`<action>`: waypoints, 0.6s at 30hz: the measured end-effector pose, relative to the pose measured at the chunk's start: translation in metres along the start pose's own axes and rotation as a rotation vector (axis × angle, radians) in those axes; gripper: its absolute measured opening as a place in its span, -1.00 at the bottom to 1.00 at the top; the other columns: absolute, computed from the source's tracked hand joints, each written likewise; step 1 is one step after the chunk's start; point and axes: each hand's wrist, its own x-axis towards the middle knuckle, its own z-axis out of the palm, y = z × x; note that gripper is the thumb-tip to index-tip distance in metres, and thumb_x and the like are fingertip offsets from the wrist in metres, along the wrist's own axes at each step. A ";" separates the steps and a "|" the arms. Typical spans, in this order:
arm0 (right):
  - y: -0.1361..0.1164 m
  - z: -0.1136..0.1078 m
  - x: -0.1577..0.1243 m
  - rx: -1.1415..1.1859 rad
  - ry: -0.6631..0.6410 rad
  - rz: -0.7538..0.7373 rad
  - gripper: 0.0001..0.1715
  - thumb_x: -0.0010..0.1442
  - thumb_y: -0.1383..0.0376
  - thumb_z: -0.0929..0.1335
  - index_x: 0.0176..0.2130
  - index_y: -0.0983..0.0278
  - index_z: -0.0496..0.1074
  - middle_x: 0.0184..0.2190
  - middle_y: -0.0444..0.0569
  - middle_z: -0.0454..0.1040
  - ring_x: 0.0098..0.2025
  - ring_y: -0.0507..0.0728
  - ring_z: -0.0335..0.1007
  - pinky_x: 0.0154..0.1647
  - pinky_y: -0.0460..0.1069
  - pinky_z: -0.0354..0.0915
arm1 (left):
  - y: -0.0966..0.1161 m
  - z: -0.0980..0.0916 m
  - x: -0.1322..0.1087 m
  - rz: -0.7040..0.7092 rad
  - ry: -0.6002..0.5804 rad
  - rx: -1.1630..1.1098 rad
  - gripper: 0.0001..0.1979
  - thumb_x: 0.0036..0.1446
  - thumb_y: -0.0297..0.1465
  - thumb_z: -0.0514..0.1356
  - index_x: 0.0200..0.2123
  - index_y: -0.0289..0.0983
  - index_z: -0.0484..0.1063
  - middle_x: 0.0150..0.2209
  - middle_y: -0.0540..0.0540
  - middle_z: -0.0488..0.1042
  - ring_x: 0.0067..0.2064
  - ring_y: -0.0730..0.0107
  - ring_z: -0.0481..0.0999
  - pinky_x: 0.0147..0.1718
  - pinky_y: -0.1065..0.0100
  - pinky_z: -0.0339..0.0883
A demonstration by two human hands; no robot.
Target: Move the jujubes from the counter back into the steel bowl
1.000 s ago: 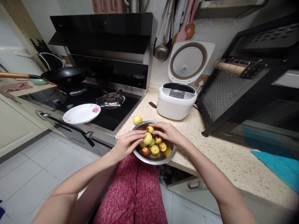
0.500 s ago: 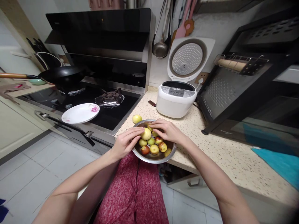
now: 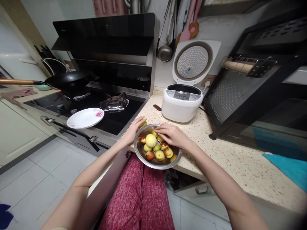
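Note:
A steel bowl (image 3: 153,165) of several small yellow, green and red fruits sits at the counter's front edge, above my lap. A larger pale yellow fruit (image 3: 151,140) lies on top of the pile. My left hand (image 3: 133,131) is outside the bowl on its left. Its fingers curl over a loose yellow-green fruit (image 3: 144,124) on the counter. My right hand (image 3: 172,134) reaches into the bowl from the right, and its bent fingers pinch a small fruit near the far rim.
An open white rice cooker (image 3: 181,102) stands behind the bowl. A white flowered plate (image 3: 85,118) rests on the black stove's front, with a black wok (image 3: 68,80) further left. A dark rack (image 3: 242,92) fills the right, and a teal cloth (image 3: 287,167) lies on the speckled counter.
My left hand let go of the large pale fruit, which now rests in the bowl. The hand moved out to the loose fruit on the counter. My right hand stayed in the bowl.

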 end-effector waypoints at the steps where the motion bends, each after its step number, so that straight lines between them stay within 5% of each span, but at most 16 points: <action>1: 0.000 0.000 0.000 -0.002 0.001 0.000 -0.67 0.41 0.42 0.30 0.02 0.25 0.61 -0.02 0.10 0.64 0.02 0.23 0.55 0.05 0.20 0.51 | -0.002 0.001 0.001 -0.009 -0.014 0.007 -0.54 0.41 -0.32 0.12 0.33 -0.20 0.34 0.41 -0.33 0.25 0.44 -0.01 0.26 0.39 -0.17 0.15; 9: 0.001 0.001 0.001 -0.015 0.035 -0.014 -0.69 0.41 0.41 0.30 0.02 0.28 0.59 -0.04 0.10 0.63 0.01 0.23 0.54 0.02 0.20 0.51 | 0.001 -0.001 0.002 -0.007 0.026 0.022 -0.64 0.41 -0.37 0.08 0.21 -0.26 0.41 0.14 -0.27 0.41 0.21 0.10 0.45 0.25 -0.01 0.34; 18: -0.005 -0.002 0.002 -0.079 0.178 -0.072 -0.59 0.42 0.41 0.27 0.19 0.28 0.48 0.01 0.16 0.60 0.06 0.27 0.53 0.03 0.23 0.55 | 0.035 -0.015 -0.003 0.026 0.299 -0.132 -0.62 0.37 -0.24 0.21 0.20 -0.20 0.41 0.18 -0.24 0.39 0.23 0.12 0.44 0.14 0.09 0.50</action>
